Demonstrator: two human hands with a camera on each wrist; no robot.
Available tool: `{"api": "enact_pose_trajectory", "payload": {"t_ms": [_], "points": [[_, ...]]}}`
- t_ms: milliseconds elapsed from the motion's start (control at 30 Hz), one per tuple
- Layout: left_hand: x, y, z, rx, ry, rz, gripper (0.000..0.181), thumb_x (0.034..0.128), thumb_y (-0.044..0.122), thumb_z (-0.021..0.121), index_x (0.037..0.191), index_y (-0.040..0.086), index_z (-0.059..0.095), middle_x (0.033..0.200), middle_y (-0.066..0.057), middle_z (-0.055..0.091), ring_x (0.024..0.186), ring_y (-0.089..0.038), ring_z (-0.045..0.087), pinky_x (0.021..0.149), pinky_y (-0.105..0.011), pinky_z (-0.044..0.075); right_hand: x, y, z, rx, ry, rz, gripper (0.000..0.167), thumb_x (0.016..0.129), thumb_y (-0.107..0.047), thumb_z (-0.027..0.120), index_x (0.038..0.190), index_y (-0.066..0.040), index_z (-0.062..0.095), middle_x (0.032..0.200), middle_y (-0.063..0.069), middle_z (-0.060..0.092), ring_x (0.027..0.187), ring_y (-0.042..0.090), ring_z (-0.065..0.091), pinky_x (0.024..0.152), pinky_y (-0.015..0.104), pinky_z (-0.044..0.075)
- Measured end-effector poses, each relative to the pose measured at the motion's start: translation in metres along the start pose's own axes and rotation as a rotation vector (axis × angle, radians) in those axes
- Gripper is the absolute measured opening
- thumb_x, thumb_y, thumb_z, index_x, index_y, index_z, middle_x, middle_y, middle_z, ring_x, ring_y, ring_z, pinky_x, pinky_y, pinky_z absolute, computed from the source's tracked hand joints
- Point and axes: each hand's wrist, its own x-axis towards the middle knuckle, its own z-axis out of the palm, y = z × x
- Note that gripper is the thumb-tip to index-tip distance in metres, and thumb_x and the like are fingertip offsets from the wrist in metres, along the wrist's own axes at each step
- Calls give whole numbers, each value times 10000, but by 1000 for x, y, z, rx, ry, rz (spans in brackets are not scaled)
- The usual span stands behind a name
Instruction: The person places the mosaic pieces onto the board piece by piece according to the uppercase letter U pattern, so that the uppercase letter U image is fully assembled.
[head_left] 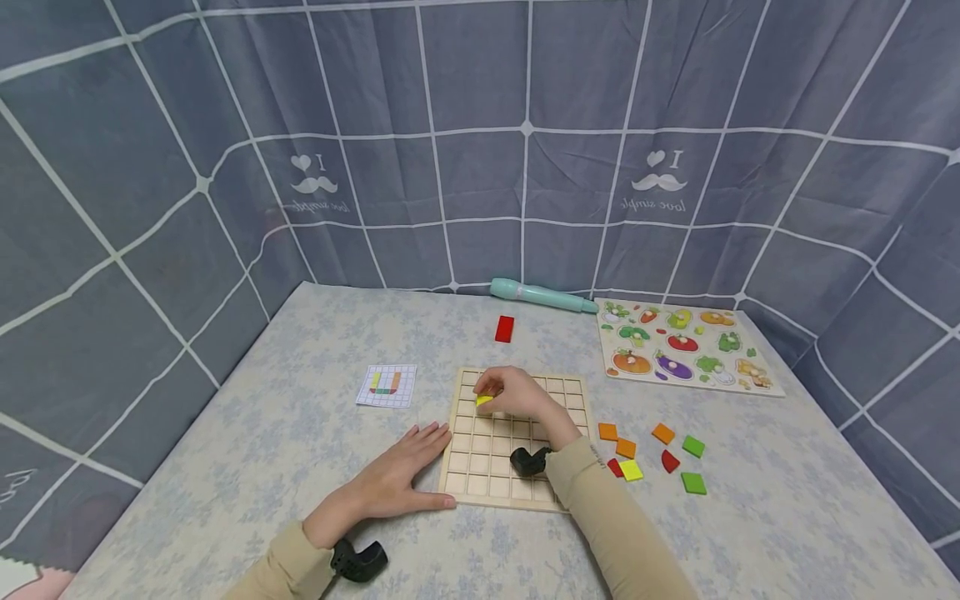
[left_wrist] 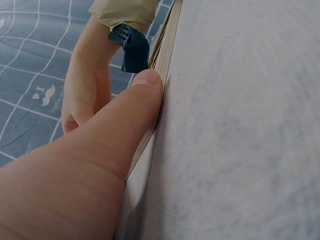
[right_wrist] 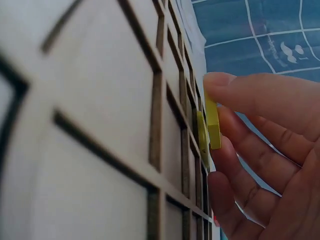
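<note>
My right hand (head_left: 519,395) pinches a small yellow tile (right_wrist: 214,125) between thumb and fingers, above the upper left part of a wooden grid board (head_left: 480,462). Right behind that tile, in the right wrist view, a second yellow piece (right_wrist: 202,135) lies at the board's surface; whether it sits fully in a cell I cannot tell. Spread flat on the table, my left hand (head_left: 401,473) has its fingertips at the board's left edge. Its thumb (left_wrist: 142,95) rests against the board's near left corner. The other left fingers are hidden in the left wrist view.
Loose orange tiles (head_left: 626,448), green tiles (head_left: 693,483), red pieces (head_left: 670,462) and a yellow tile (head_left: 632,471) lie right of the board. A pattern card (head_left: 405,386) is at left. Behind are a red rectangle (head_left: 505,329), a teal pen-like stick (head_left: 543,296) and a vegetable puzzle (head_left: 652,337).
</note>
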Motion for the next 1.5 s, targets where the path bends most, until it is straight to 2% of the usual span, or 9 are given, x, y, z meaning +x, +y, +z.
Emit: {"api": "enact_pose_trajectory", "payload": {"t_ms": [267,467,667,800,967,1200,1367,1500], "points": [[1,0,1,-9,16,19,907,834,598,589,1457,2,308,1519,-118,262,1405,-279,188,1155,-452,134,0,1,3,-34,1,11,186,795,-107,758,960,-82,676,901,-11,632,834,161,565,755,298,502],[0,0,1,-6,11,12,910,831,599,592,1459,6,305,1520,-110,262,1406,-275,186,1156,-451,135,1,2,4,-44,-3,13,196,790,-111,764,965,-86,679,902,-17,630,822,148,564,744,283,504],[-1,1,1,1,-1,0,928,823,621,585,1463,13,298,1526,-89,249,1411,-243,171,1164,-422,121,-3,2,0,-7,-26,13,228,804,-121,752,1014,-75,673,952,1,635,861,152,580,766,286,512],[-1,0,2,10,12,7,931,821,621,588,1457,1,308,1522,-103,260,1409,-253,182,1160,-431,128,-11,-1,-15,-3,-28,-3,249,826,-117,727,1059,-61,663,1021,52,635,916,184,585,807,313,514],[0,0,2,17,29,25,924,823,613,592,1446,-15,324,1513,-120,274,1403,-274,194,1156,-450,135,-29,-10,-44,-46,6,-64,261,842,-126,708,1085,-46,656,1061,123,637,951,223,589,853,345,501],[1,1,1,5,8,19,928,823,611,593,1458,-1,303,1526,-105,245,1411,-254,169,1165,-425,107,-61,-11,-85,-110,91,-98,222,872,-219,688,1065,-113,667,1049,38,648,940,179,594,879,387,499],[0,1,1,1,10,20,921,827,604,595,1457,-3,304,1524,-113,249,1409,-268,175,1163,-437,111,-86,-2,-106,-83,152,-103,230,897,-258,658,1079,-118,661,1047,21,643,947,185,595,886,422,496],[0,1,1,1,15,21,923,826,602,597,1456,-5,305,1522,-117,250,1408,-271,180,1162,-435,117,-105,8,-118,-72,202,-78,226,900,-264,654,1076,-123,661,1039,28,647,942,184,595,859,419,510]]}}
